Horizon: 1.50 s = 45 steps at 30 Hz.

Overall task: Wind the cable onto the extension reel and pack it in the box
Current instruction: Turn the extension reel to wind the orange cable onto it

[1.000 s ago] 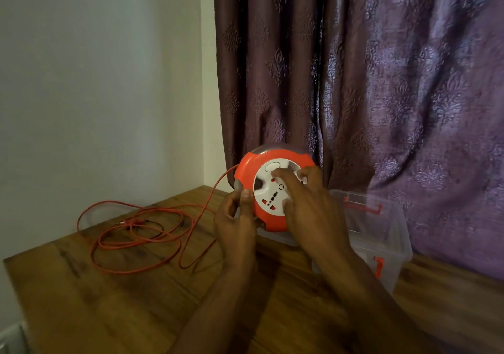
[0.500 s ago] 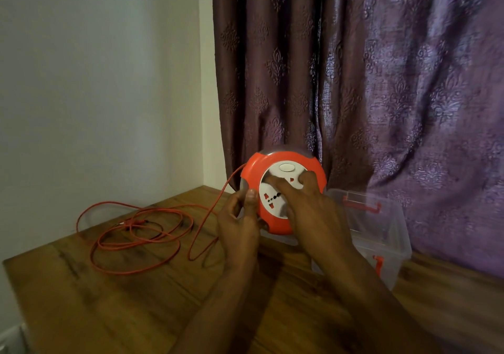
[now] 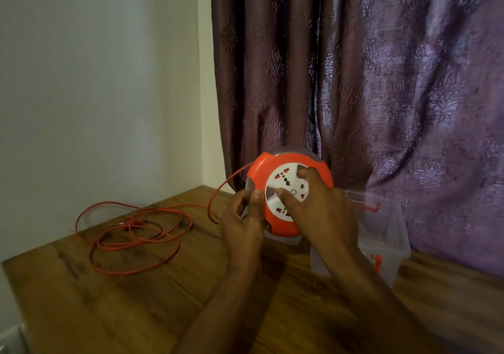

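Note:
A round orange extension reel [image 3: 321, 171] with a white socket face stands on edge above the wooden table [image 3: 109, 299]. My left hand [image 3: 244, 222] grips its left rim, thumb on the orange edge. My right hand [image 3: 316, 206] lies on the white face, fingers pressed into it. The orange cable [image 3: 136, 233] leaves the reel's left side in an arc and lies in loose loops on the table's left. A clear plastic box [image 3: 387, 244] with orange latches sits behind my right hand, partly hidden by it.
A white wall rises at the left and a purple patterned curtain [image 3: 381, 80] hangs right behind the reel and box. The table's left edge runs close to the cable loops.
The white socket face has turned under my right hand, its sockets now in different places. The cable loops have drawn slightly toward the reel. My left hand stays on the rim.

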Each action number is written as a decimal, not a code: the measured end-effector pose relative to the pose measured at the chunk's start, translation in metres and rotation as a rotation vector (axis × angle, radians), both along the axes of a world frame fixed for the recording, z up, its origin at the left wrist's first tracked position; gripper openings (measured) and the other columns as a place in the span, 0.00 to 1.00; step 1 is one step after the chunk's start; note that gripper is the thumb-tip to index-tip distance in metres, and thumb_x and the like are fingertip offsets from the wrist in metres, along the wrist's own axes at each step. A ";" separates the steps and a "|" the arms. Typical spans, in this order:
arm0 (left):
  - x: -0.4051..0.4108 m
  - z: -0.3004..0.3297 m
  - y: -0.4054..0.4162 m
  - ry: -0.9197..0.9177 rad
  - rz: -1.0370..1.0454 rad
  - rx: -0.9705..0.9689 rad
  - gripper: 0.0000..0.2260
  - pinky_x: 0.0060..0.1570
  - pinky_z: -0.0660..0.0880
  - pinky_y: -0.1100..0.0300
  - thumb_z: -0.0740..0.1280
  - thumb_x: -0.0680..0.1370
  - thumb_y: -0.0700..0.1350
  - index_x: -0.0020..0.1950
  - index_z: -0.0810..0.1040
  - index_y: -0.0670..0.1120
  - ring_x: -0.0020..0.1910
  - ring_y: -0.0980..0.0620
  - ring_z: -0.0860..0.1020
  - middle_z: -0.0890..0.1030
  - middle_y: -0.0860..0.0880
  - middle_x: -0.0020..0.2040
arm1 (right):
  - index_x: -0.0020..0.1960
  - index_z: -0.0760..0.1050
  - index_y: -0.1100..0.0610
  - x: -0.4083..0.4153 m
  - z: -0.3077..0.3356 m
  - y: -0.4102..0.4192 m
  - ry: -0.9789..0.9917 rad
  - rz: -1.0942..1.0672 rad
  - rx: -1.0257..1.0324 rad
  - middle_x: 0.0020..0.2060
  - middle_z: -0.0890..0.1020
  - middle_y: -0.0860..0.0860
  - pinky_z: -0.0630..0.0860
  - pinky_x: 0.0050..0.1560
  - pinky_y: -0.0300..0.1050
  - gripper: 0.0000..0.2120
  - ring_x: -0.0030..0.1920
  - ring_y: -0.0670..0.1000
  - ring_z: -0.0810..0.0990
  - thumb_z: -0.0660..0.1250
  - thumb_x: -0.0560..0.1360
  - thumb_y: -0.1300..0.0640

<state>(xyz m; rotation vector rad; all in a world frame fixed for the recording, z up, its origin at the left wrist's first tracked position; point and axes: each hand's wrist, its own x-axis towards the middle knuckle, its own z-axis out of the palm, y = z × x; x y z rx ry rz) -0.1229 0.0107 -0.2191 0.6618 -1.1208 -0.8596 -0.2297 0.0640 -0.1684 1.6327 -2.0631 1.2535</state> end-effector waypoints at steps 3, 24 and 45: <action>0.001 0.000 -0.001 0.010 0.012 0.023 0.12 0.46 0.83 0.46 0.66 0.75 0.60 0.54 0.82 0.57 0.50 0.50 0.85 0.85 0.54 0.52 | 0.66 0.64 0.43 0.002 0.004 0.004 0.089 -0.008 0.023 0.53 0.80 0.57 0.75 0.47 0.52 0.23 0.52 0.63 0.78 0.61 0.73 0.37; 0.005 0.000 -0.004 0.024 0.008 0.041 0.15 0.46 0.84 0.47 0.65 0.76 0.59 0.56 0.81 0.53 0.48 0.50 0.85 0.86 0.51 0.52 | 0.68 0.59 0.34 -0.004 0.005 0.005 0.520 0.194 0.179 0.74 0.53 0.52 0.75 0.59 0.57 0.25 0.65 0.63 0.70 0.63 0.75 0.48; 0.003 0.000 -0.001 0.007 0.006 -0.044 0.10 0.46 0.84 0.50 0.66 0.75 0.58 0.52 0.83 0.59 0.51 0.53 0.84 0.85 0.58 0.50 | 0.65 0.65 0.41 -0.001 0.003 -0.001 -0.024 0.050 0.043 0.55 0.80 0.54 0.74 0.48 0.49 0.24 0.53 0.60 0.79 0.65 0.71 0.40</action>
